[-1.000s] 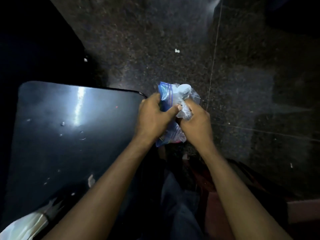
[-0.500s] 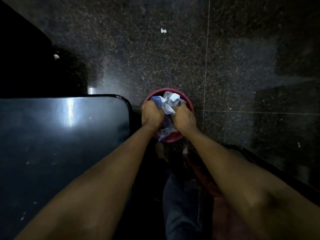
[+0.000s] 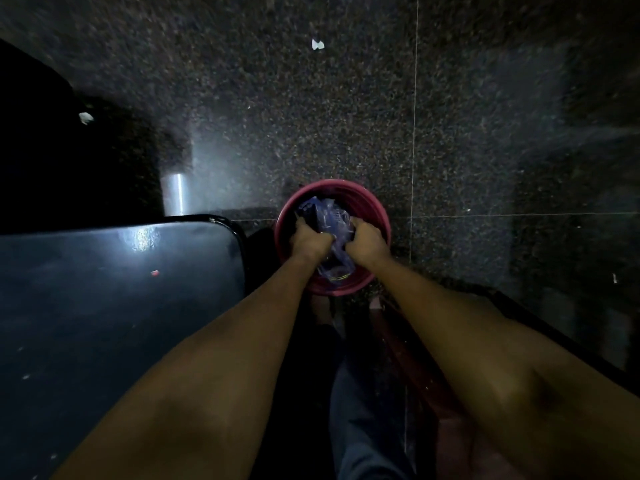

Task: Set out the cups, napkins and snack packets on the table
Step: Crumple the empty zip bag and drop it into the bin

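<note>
A crumpled clear-and-blue plastic bag sits inside a red bucket on the floor. My left hand grips the bag's left side and my right hand grips its right side, both reaching down inside the bucket's rim. What the bag holds is hidden by the dim light. The black table lies to the left of the bucket, its rounded corner close to the bucket's rim.
The floor is dark speckled stone with pale joint lines. Small white scraps lie on it. A metal table leg shows behind the table's corner. A tiny red speck lies on the tabletop. My legs are below.
Both hands have carried the plastic bag from beside the table's corner down into the red bucket. The view has tilted downward and the bucket has come into sight.
</note>
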